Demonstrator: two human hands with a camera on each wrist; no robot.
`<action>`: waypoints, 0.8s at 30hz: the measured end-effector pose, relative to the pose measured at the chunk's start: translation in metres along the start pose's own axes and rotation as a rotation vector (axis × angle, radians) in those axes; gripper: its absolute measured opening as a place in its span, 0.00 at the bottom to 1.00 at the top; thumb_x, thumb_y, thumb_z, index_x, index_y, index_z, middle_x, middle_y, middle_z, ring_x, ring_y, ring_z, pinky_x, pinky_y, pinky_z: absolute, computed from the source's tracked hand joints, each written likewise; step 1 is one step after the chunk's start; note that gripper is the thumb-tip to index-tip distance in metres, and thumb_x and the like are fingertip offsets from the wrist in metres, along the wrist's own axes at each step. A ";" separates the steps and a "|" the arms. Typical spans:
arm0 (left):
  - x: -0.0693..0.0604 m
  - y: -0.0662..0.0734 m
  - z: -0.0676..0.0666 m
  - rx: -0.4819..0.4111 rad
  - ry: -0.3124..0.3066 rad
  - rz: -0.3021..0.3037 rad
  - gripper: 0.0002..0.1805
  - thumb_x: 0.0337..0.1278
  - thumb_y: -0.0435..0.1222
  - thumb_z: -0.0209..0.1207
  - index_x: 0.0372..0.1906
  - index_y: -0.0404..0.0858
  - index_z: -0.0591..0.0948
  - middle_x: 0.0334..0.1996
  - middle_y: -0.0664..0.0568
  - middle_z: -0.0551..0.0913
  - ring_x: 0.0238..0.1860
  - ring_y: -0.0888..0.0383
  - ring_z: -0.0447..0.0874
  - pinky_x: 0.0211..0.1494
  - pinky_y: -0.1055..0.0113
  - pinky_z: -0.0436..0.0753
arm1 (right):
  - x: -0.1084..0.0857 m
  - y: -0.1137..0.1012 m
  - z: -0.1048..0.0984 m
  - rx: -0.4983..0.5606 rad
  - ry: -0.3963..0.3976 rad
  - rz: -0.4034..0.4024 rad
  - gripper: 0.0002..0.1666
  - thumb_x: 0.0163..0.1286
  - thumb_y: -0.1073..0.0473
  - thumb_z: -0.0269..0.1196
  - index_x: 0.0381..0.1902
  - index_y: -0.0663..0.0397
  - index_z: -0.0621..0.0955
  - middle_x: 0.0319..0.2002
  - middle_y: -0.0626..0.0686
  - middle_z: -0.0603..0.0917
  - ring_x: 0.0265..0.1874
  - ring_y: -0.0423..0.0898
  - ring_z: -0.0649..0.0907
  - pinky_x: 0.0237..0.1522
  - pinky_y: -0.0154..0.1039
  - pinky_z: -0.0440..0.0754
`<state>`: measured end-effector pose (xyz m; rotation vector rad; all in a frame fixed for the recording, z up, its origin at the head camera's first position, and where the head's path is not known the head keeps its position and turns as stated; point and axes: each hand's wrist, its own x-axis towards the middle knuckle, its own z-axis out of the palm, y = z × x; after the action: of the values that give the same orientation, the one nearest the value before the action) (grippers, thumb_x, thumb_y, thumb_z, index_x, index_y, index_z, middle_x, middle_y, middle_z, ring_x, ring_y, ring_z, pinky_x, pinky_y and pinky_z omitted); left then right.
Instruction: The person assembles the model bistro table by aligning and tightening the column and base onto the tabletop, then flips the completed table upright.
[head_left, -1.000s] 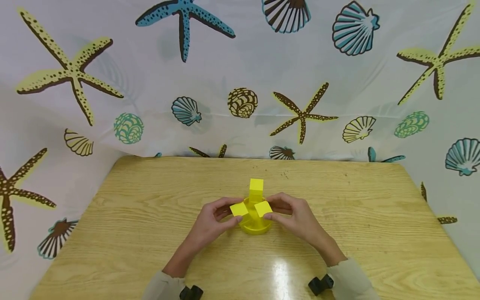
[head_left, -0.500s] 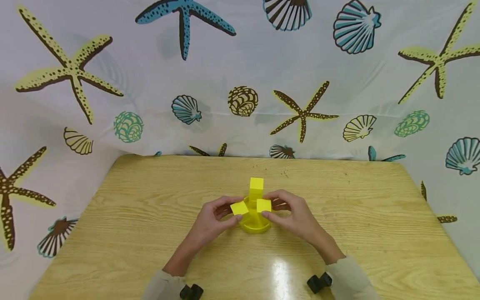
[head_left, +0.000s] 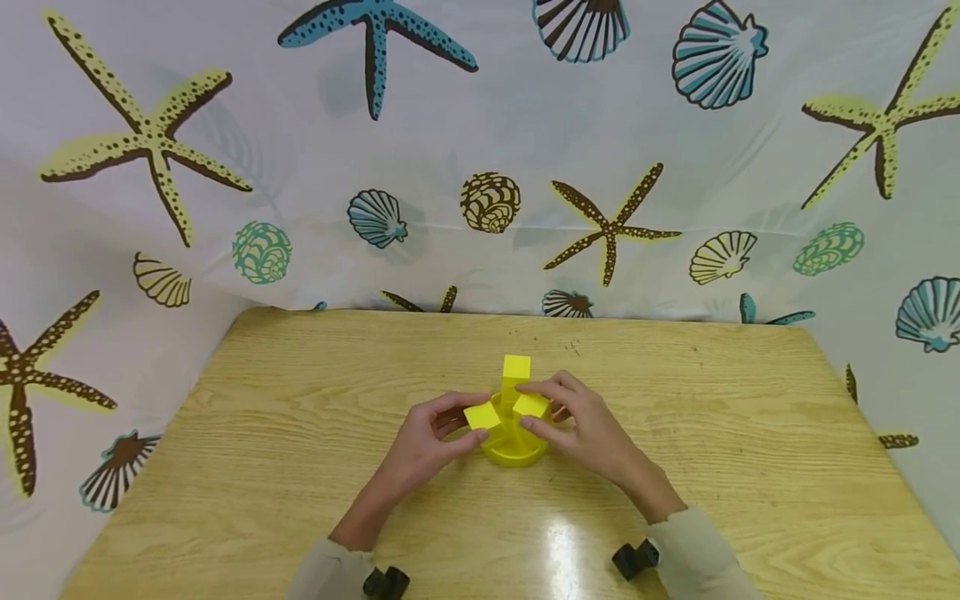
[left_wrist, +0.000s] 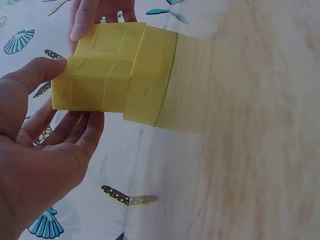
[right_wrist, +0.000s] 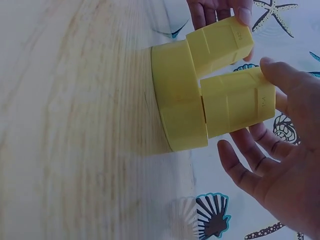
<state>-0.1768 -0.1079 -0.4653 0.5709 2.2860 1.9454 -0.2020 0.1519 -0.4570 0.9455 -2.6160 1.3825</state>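
Note:
A round yellow base sits on the table, with three square-topped yellow blocks standing up from it. My left hand grips the left block between thumb and fingers. With thumb and fingertips my right hand holds the right block. Behind these two, the rear block stands untouched. In the left wrist view, the left block shows a raised number near its end. The right wrist view shows the right block rising from the base's face; how they join is hidden.
The pieces stand on a wooden table. A white cloth printed with starfish and shells hangs behind the table and along both sides. Dark wrist cameras sit by the cream sleeves.
The right block has turned in place, and my right hand has rotated with it, its index finger reaching farther behind the block. My left hand keeps its hold on the left block.

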 end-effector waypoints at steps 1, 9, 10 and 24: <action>0.000 0.000 0.000 -0.001 0.002 -0.002 0.24 0.63 0.28 0.68 0.63 0.28 0.79 0.62 0.38 0.79 0.59 0.44 0.81 0.64 0.62 0.81 | 0.000 -0.001 -0.001 0.001 -0.004 0.006 0.25 0.73 0.50 0.68 0.64 0.50 0.82 0.44 0.45 0.77 0.38 0.46 0.82 0.43 0.42 0.88; -0.001 0.000 0.001 -0.007 0.012 -0.020 0.24 0.62 0.27 0.68 0.63 0.29 0.79 0.62 0.40 0.79 0.60 0.44 0.80 0.64 0.61 0.81 | 0.000 -0.002 -0.018 0.069 -0.150 0.001 0.32 0.72 0.57 0.69 0.71 0.50 0.76 0.53 0.51 0.79 0.47 0.51 0.82 0.50 0.44 0.87; 0.000 0.000 0.000 -0.006 0.013 -0.021 0.24 0.62 0.27 0.68 0.63 0.29 0.79 0.62 0.40 0.79 0.60 0.44 0.80 0.64 0.61 0.81 | 0.000 -0.002 -0.021 0.079 -0.168 0.002 0.32 0.72 0.58 0.68 0.72 0.50 0.75 0.55 0.51 0.79 0.48 0.51 0.82 0.50 0.45 0.87; 0.000 0.000 0.000 -0.013 0.015 -0.017 0.24 0.62 0.27 0.68 0.63 0.28 0.79 0.61 0.40 0.80 0.60 0.45 0.81 0.64 0.60 0.81 | -0.001 0.005 -0.015 0.052 -0.025 0.025 0.29 0.68 0.57 0.71 0.66 0.50 0.81 0.55 0.48 0.84 0.46 0.46 0.84 0.44 0.39 0.89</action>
<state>-0.1771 -0.1082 -0.4654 0.5354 2.2779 1.9611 -0.2070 0.1657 -0.4518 0.9461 -2.6308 1.4603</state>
